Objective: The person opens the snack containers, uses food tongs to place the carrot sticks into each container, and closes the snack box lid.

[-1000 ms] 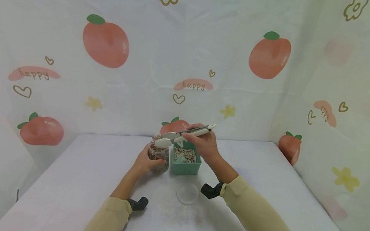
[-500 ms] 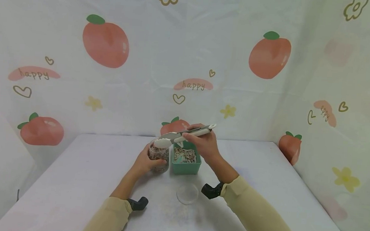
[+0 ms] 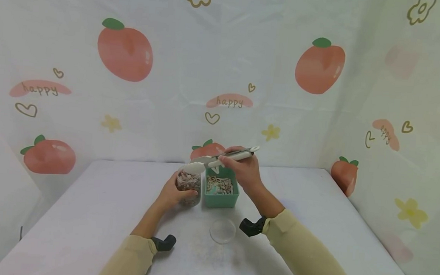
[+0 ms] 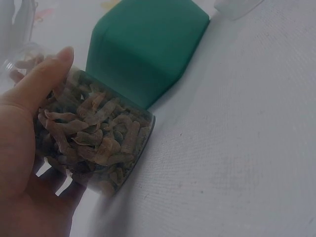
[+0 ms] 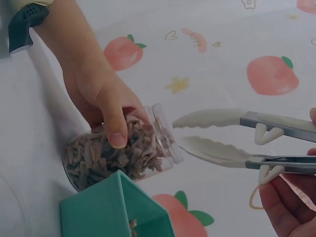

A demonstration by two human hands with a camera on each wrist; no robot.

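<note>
My left hand [image 3: 174,192] grips a clear jar [image 3: 188,195] of brown dried strips, thumb across the near side and fingers round it. In the left wrist view the packed strips [image 4: 94,133] show through the wall. My right hand [image 3: 242,169] holds white-and-grey tongs [image 3: 212,160] over the jar's mouth. From the right wrist view, the two tong heads [image 5: 212,118] stand apart just outside the rim, with nothing visible between them. Close beside the jar, on its right, sits a green square box [image 3: 220,200] with similar strips inside.
A clear round lid [image 3: 223,231] lies on the white table [image 3: 292,253] in front of the box. Behind the table hangs a printed white backdrop [image 3: 160,120]. Each wrist carries a black camera mount [image 3: 252,227].
One second ago strips stuck up between the tong heads at the jar's mouth; now none show there. The tongs have lifted slightly and their heads have spread. The left hand and jar stay put.
</note>
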